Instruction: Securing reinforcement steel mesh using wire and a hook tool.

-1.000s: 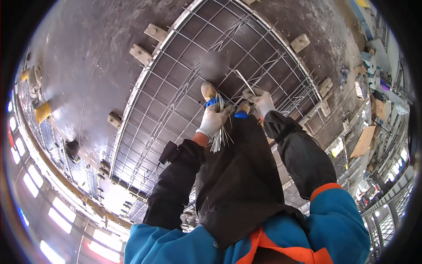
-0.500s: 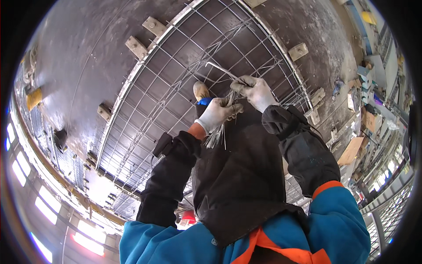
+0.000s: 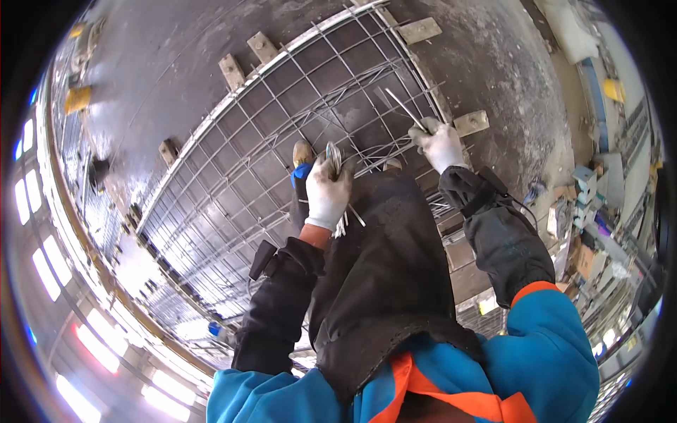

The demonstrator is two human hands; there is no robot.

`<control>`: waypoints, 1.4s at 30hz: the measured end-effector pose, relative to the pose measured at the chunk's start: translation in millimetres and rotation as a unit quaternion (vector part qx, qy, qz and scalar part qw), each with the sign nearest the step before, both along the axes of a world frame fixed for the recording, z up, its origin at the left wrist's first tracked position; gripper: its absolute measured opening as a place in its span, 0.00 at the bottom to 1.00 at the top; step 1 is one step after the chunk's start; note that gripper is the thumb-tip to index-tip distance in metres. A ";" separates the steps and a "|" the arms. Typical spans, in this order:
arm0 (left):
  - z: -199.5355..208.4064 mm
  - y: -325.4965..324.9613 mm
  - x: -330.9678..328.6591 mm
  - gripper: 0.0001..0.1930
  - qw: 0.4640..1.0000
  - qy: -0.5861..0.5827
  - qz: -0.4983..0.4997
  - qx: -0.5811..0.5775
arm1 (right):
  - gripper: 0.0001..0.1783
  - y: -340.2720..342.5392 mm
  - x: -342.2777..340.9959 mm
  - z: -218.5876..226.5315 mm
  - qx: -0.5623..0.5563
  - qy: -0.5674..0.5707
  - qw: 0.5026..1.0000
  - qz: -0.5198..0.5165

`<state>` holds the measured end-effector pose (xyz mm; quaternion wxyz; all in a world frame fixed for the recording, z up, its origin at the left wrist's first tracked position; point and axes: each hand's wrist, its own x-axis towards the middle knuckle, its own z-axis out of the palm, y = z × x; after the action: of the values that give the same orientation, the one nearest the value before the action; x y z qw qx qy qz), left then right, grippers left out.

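Observation:
My left hand [image 3: 327,197], in a white and grey work glove, is closed round a bundle of thin tie wires [image 3: 334,152]. The looped ends stand up above the fist and loose ends poke out below it. My right hand [image 3: 438,146], gloved alike, grips a slim metal rod-like tool [image 3: 403,106], probably a tying hook, pointing up and left. Its grip end is hidden in the fingers. Beneath and beyond both hands lies a steel reinforcing mesh [image 3: 315,65] with bars and lattice girders across it. The right hand is above the mesh near its right edge.
A pale formwork edge [image 3: 314,32] bounds the mesh. Bolted blocks [image 3: 262,47] stand along it, another block [image 3: 471,123] at right. My boot [image 3: 302,151] is amid the bars. Boxes and scrap [image 3: 584,185] lie right; a yellow block [image 3: 77,99] sits far left.
My hands have moved apart: the right went right with the tool, the left slightly left and down with the wires. The wire bundle is now gripped more upright. The view has shifted.

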<state>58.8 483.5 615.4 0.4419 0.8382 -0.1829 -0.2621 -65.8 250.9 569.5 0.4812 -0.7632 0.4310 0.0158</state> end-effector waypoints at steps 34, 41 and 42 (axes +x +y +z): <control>-305.8 -13.4 -43.2 0.10 0.798 0.496 0.269 -0.213 | 0.05 80.8 81.1 -310.6 0.049 -0.235 0.971 -0.002; -477.3 -5.6 -17.2 0.08 0.785 0.508 0.292 -0.202 | 0.08 84.8 124.6 -479.5 0.133 -0.290 0.947 -0.042; -492.1 3.6 -13.7 0.09 0.803 0.487 0.283 -0.193 | 0.08 84.4 126.3 -488.3 0.198 -0.284 0.937 -0.051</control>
<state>45.1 487.2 123.3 0.6805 0.5116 0.2553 -0.4583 60.5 335.3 81.2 0.7252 -0.6021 0.3026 -0.1415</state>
